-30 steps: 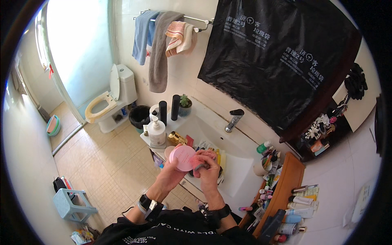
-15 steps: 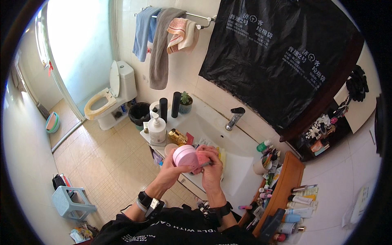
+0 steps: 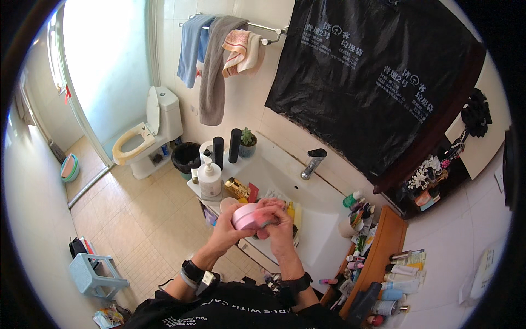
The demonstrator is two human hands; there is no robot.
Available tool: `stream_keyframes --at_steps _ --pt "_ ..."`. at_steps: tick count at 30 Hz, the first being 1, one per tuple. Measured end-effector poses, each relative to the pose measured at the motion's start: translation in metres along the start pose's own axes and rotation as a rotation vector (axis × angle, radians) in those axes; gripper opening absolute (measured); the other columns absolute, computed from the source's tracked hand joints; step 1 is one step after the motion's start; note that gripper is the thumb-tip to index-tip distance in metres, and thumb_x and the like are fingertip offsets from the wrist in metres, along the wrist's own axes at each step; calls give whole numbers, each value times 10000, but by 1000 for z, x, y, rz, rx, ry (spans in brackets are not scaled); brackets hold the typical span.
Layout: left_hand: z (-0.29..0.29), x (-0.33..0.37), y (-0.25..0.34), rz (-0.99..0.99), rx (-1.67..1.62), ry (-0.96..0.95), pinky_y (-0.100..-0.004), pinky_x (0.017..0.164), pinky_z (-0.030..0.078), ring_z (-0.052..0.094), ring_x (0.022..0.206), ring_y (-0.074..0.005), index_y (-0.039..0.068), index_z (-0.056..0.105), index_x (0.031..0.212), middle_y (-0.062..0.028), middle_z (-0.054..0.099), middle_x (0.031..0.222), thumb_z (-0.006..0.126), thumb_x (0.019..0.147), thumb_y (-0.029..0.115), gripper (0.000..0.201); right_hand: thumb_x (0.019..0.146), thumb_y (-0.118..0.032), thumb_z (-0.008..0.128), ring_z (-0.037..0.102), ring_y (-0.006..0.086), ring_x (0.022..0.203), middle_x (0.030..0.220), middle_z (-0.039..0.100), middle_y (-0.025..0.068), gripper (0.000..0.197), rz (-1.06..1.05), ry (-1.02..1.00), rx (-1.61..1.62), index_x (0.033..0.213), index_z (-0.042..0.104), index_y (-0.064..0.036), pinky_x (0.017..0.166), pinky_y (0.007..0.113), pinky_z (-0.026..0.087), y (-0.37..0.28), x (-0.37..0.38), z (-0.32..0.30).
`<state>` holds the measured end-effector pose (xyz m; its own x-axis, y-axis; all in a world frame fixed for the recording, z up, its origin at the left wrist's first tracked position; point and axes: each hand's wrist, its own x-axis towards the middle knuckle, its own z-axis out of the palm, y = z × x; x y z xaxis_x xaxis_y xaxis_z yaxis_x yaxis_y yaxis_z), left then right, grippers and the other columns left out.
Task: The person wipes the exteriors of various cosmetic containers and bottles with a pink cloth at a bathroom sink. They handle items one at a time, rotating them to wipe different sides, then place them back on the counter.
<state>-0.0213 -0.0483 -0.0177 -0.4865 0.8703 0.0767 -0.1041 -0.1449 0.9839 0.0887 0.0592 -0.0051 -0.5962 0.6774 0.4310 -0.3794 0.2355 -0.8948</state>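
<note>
Black plastic sheet (image 3: 378, 82) fills the upper right of the frame, hung over the wall above the basin. White washbasin (image 3: 307, 219) sits centre-right, tap (image 3: 313, 163) at its back edge. Toilet (image 3: 150, 131) stands at left of centre, seat down and lid up. Towels (image 3: 216, 60) hang on a rail at top centre. Light-blue stool (image 3: 90, 274) is at lower left on the tiled floor. Wooden shelf (image 3: 378, 257) of bottles and tubes runs along the lower right.

White pump bottle (image 3: 209, 178) stands on the basin's left ledge, two dark bottles behind it.

Small round pink jar (image 3: 245, 215) is held at frame centre, above the basin's front left corner. Left hand (image 3: 229, 233) wraps the jar's base from below, fingers curled closed on it. Right hand (image 3: 279, 227) closes over its top and right side.

Judgement: jar looks light, rigid plastic, smooth and likely slippery; best gripped around the side wall, palm beneath.
</note>
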Motion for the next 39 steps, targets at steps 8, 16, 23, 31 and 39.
stream_keyframes --at_steps 8,16,23,31,39 --pt "2 1 5 214 459 6 -329 801 489 633 889 -242 22 564 1168 -151 638 945 767 632 57 574 702 -46 736 517 200 1065 1035 575 41 190 -138 9 -311 881 699 -98 925 322 427 -8 2 15" --pt "7 -4 9 9 -93 -54 -296 834 477 578 944 -140 11 564 1178 -46 611 1032 785 668 72 559 721 54 582 536 198 1125 1209 572 65 300 518 215 435 999 649 -36 917 324 477 11 -4 -6" --pt "6 -2 13 188 372 -57 -299 747 499 619 822 -159 60 593 1137 -61 637 888 756 681 77 484 770 80 538 574 176 969 1083 586 69 266 7 7 -321 975 662 -36 903 292 458 7 -3 3" --pt "11 0 7 -149 -520 -50 -303 867 497 590 996 -180 25 496 1223 -57 580 1100 784 688 10 608 890 -150 622 581 188 1023 1127 598 64 256 571 275 514 1095 612 4 877 319 486 7 -7 1" --pt "10 1 -2 -110 -138 5 -283 808 507 593 948 -153 22 509 1216 -51 587 1052 769 690 13 587 749 56 647 515 199 1131 1154 585 91 246 -79 49 -359 977 691 -27 957 306 417 1 -7 4"
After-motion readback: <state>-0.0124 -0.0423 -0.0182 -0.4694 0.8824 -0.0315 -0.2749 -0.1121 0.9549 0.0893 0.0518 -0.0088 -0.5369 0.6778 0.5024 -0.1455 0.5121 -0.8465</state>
